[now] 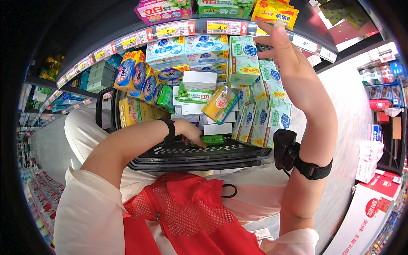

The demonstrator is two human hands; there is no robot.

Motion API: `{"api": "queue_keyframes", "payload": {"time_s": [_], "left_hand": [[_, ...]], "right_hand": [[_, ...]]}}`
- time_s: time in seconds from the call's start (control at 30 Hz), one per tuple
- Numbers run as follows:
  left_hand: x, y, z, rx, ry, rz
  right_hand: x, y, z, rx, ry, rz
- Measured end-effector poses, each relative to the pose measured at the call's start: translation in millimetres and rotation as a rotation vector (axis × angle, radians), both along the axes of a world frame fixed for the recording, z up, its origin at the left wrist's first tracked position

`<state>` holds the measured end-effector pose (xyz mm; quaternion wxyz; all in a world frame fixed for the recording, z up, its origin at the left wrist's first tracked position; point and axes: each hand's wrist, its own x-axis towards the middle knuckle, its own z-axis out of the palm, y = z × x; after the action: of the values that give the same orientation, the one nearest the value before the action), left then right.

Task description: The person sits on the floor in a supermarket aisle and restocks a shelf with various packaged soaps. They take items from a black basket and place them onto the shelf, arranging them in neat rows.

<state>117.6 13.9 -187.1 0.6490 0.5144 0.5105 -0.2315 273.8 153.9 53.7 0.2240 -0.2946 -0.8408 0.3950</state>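
Observation:
My left hand [190,131] reaches down inside a black plastic basket [204,159], its fingers on a green packet [213,140] by the near wall; whether it grips the packet cannot be told. My right hand [277,41] is raised at the shelf edge, fingers spread, beside a yellow soap packet [276,14]; I see nothing held in it. The basket is full of soap: blue and orange OMO packs [137,75], pale green multipacks [255,124], white boxes [200,79], and a yellow and blue packet [220,103] lying tilted on top.
A shelf edge with price labels [172,29] crosses above the basket, with pink soap packs [164,11] and green packs [224,8] on it. Shelves with goods stand at the left. At the right are a red and white carton [360,220] and stocked shelving [397,127].

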Motion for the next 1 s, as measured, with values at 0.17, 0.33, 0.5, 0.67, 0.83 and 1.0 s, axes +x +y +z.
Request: {"api": "queue_keyframes", "payload": {"time_s": [0.17,0.33,0.5,0.67,0.83,1.0], "left_hand": [[-1,-5,19,0.091,0.065,0.047],[-14,-18,38,0.222,-0.015,0.000],[-33,-4,71,0.156,-0.058,-0.094],[-84,1,111,0.034,-0.398,0.297],[-94,0,158,0.152,-0.712,0.631],[-74,-18,184,0.100,-1.007,0.982]], "right_hand": [[-6,-6,12,-0.063,-0.018,-0.032],[-14,-5,13,-0.110,0.011,-0.001],[-17,-5,11,-0.070,-0.001,0.035],[-29,-11,-4,-0.044,-0.045,0.109],[-41,-22,-10,-0.151,-0.320,0.333],[-49,-13,-23,-0.380,-0.001,0.322]]}}
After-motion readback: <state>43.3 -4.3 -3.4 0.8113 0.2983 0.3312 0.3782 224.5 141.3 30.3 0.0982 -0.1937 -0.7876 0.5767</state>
